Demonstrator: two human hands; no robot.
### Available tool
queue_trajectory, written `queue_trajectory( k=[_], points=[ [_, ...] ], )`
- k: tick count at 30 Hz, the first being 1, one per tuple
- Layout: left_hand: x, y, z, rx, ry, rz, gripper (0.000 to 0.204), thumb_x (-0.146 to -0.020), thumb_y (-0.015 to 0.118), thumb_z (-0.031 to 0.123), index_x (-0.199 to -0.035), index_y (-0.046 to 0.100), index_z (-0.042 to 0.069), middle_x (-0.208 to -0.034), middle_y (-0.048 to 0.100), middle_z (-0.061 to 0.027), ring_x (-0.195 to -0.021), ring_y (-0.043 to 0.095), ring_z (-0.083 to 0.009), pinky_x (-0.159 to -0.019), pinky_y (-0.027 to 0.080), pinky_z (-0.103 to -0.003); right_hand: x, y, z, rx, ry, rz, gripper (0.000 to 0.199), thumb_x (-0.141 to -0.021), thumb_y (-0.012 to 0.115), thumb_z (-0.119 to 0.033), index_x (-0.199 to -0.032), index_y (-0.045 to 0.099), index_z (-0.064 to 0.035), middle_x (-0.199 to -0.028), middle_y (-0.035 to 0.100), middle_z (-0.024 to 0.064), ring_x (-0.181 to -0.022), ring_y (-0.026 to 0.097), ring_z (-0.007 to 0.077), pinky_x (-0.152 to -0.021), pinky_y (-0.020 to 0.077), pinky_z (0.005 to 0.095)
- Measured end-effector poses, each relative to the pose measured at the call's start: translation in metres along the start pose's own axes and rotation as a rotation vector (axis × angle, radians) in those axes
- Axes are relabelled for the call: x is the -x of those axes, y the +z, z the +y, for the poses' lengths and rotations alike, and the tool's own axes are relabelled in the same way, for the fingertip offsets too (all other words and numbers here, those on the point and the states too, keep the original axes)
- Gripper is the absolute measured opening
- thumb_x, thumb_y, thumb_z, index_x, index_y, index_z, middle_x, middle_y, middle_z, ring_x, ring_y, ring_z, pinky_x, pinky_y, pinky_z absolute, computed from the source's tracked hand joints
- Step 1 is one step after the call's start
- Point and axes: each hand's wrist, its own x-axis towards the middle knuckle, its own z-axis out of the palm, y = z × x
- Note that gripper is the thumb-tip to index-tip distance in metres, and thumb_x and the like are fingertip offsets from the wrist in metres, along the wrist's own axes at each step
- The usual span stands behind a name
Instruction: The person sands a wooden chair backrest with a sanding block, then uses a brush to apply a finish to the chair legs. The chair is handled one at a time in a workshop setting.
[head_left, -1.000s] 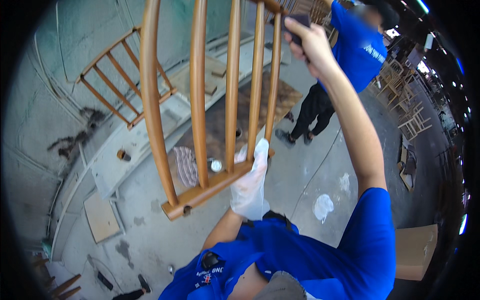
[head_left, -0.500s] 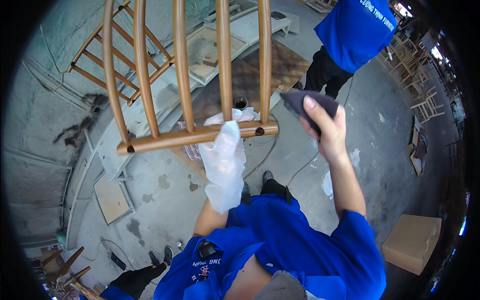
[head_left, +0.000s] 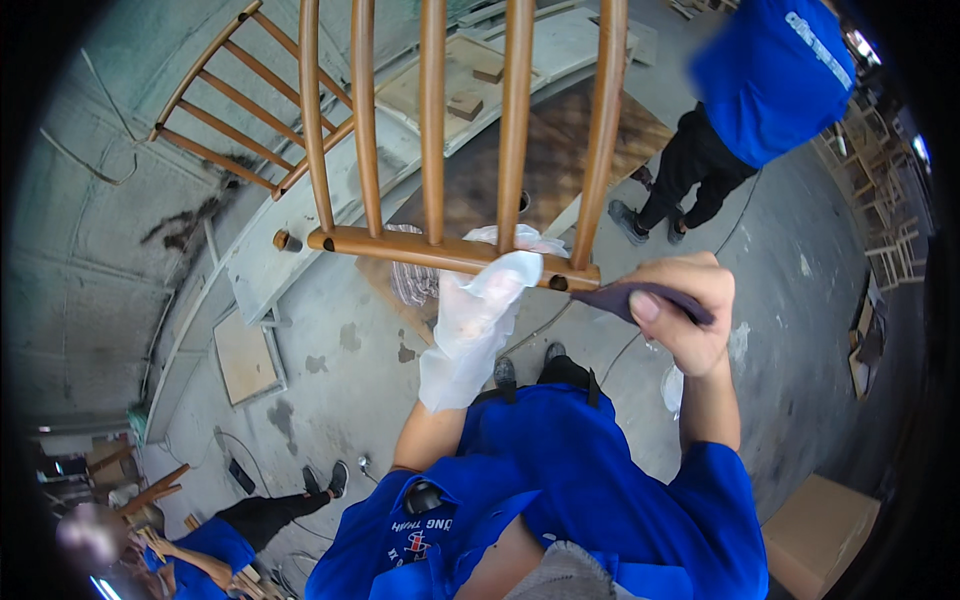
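My left hand (head_left: 483,310), in a loose translucent plastic glove, is closed around the end rail of a brown slatted wooden chair back (head_left: 400,246). The chair back is held up in front of me, its long slats running away from me and out of the upper edge. In my bare right hand (head_left: 692,308) is a folded dark purple-grey abrasive pad (head_left: 615,297), pinched between thumb and fingers. The pad's tip meets the rail's right end, near a round dark hole; whether it presses there I cannot tell.
Another slatted chair back (head_left: 315,158) leans at the upper left, by a long grey bench (head_left: 250,275). Behind my work lies a brown board (head_left: 635,130). One co-worker (head_left: 770,90) stands far right, another (head_left: 215,550) at lower left. A cardboard box (head_left: 822,535) sits lower right.
The chair back has shifted right and tilted, its right end now lower. My right hand has brought the pad down from above the rail to the rail's right end.
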Motion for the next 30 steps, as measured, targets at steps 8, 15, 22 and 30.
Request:
queue_trajectory(
  k=[8, 15, 22, 30],
  points=[
    [-0.036, 0.018, -0.047, -0.168, 0.015, 0.035, 0.042, -0.094, 0.086, 0.010, -0.127, 0.063, -0.002, -0.120, 0.075, -0.0131, -0.114, 0.072, -0.0205, -0.103, 0.058, -0.038, -0.013, -0.054, 0.033, 0.623, -0.179, 0.027, 0.029, -0.077, 0.079, 0.000, -0.105, 0.082, -0.0006, -0.075, 0.072, 0.0153, -0.058, 0.068, 0.0311, -0.055, 0.0513, 0.0359],
    [-0.068, 0.035, -0.084, -0.389, 0.103, 0.141, 0.041, -0.091, 0.089, 0.006, -0.125, 0.067, -0.003, -0.109, 0.078, -0.0101, -0.101, 0.075, -0.0153, -0.091, 0.062, -0.032, -0.047, -0.089, 0.042, 0.920, -0.009, -0.118, 0.023, -0.076, 0.079, -0.001, -0.099, 0.080, -0.0011, -0.074, 0.072, 0.0162, -0.060, 0.069, 0.0333, -0.056, 0.0519, 0.0381],
    [-0.129, 0.000, -0.118, -0.019, -0.028, 0.172, 0.039, -0.091, 0.086, 0.005, -0.125, 0.070, -0.001, -0.112, 0.077, -0.0113, -0.105, 0.074, -0.0195, -0.093, 0.060, -0.033, -0.092, -0.057, 0.082, 0.610, -0.111, -0.192, 0.023, -0.086, 0.077, -0.002, -0.109, 0.081, 0.0015, -0.084, 0.076, 0.0190, -0.065, 0.072, 0.0301, -0.061, 0.0539, 0.0361],
    [-0.139, -0.036, -0.102, -0.545, 0.240, 0.096, 0.037, -0.093, 0.085, 0.007, -0.128, 0.072, 0.004, -0.115, 0.077, -0.0071, -0.103, 0.074, -0.0169, -0.089, 0.059, -0.033, -0.136, -0.038, 0.114, 0.699, -0.114, -0.325, 0.040, -0.071, 0.082, -0.012, -0.111, 0.083, -0.0045, -0.075, 0.072, 0.0141, -0.063, 0.071, 0.0323, -0.058, 0.0562, 0.0394]
  ],
)
